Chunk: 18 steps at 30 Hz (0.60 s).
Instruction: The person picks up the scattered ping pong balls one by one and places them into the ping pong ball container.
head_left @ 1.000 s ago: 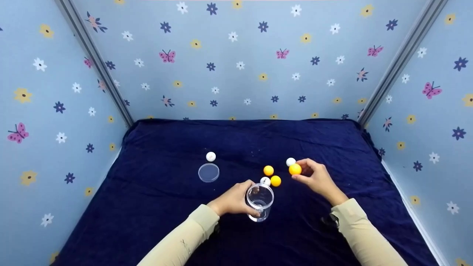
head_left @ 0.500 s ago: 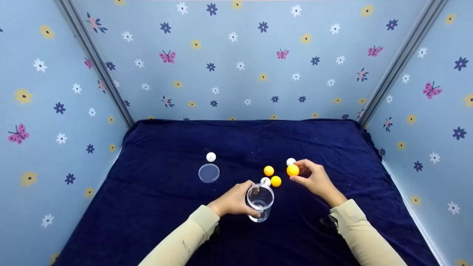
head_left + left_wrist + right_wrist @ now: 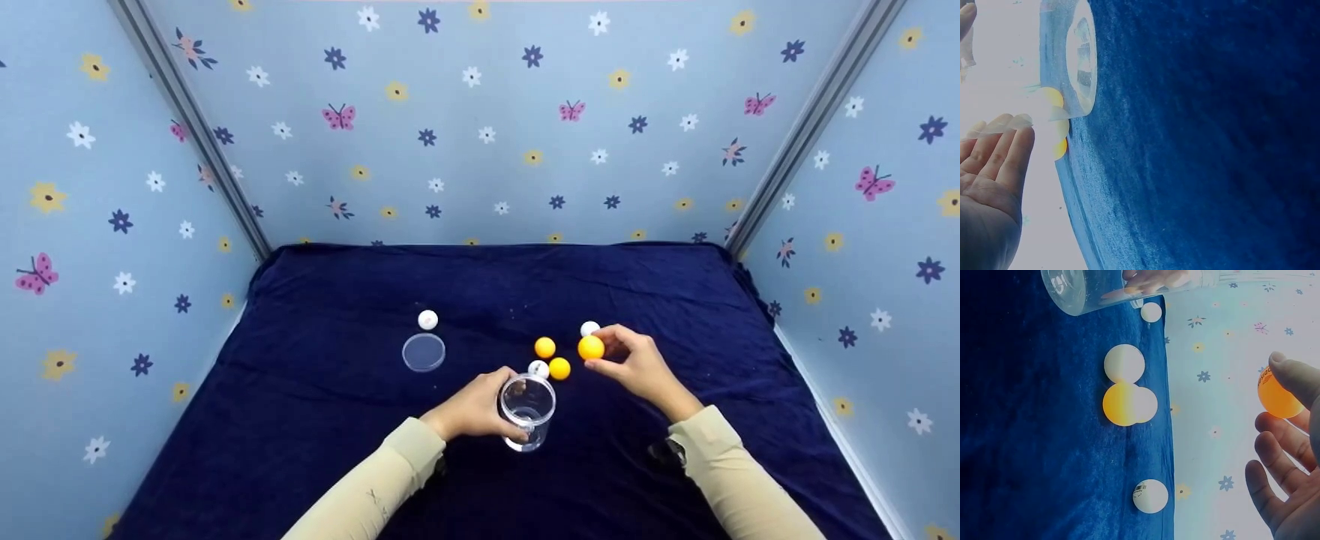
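Note:
My left hand (image 3: 478, 403) grips a clear plastic jar (image 3: 528, 412) round its side, its open mouth facing up. Nothing shows inside the jar. To the right, my right hand (image 3: 640, 365) pinches an orange ping-pong ball (image 3: 591, 347) between thumb and fingers; dark print marks the ball (image 3: 1278, 395) in the right wrist view. Behind it a white ball (image 3: 589, 329) lies on the cloth, partly covered. Just past the jar's rim, a white ball with print (image 3: 538, 368) and two orange balls (image 3: 545, 347) sit close together. Thumb and fingers appear around the jar (image 3: 1081, 62) in the left wrist view.
A round clear lid (image 3: 424, 352) lies flat left of the jar, with another white ball (image 3: 427, 319) behind it. Dark blue cloth (image 3: 360, 300) covers the table. Patterned light blue walls (image 3: 480, 135) enclose it at the back and both sides.
My right hand has shifted slightly left and down in the head view, with the orange ping-pong ball in its fingers. The left hand and jar have stayed in place.

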{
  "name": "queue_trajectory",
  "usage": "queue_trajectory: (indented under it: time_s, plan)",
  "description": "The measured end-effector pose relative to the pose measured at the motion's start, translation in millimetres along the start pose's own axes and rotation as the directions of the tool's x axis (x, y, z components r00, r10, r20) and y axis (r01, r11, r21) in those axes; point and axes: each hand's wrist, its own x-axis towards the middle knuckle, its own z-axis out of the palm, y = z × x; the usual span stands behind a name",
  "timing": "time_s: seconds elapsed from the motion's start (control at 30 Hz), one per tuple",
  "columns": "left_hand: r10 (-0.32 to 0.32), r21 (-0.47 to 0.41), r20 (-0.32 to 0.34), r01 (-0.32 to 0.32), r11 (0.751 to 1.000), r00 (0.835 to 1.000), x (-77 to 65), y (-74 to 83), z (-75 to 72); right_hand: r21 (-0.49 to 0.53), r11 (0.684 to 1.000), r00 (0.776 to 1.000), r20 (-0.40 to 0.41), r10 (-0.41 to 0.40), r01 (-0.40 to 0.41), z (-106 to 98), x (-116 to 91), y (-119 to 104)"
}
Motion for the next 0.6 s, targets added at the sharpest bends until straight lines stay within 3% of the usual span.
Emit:
queue_trajectory:
  time_s: [0.6]
  plan:
    - [-0.002, 0.038, -0.009, 0.002, 0.999, 1.0, -0.9, 0.5, 0.2, 0.083, 0.995, 0.997, 0.053, -0.054, 0.05, 0.3, -0.4, 0.7]
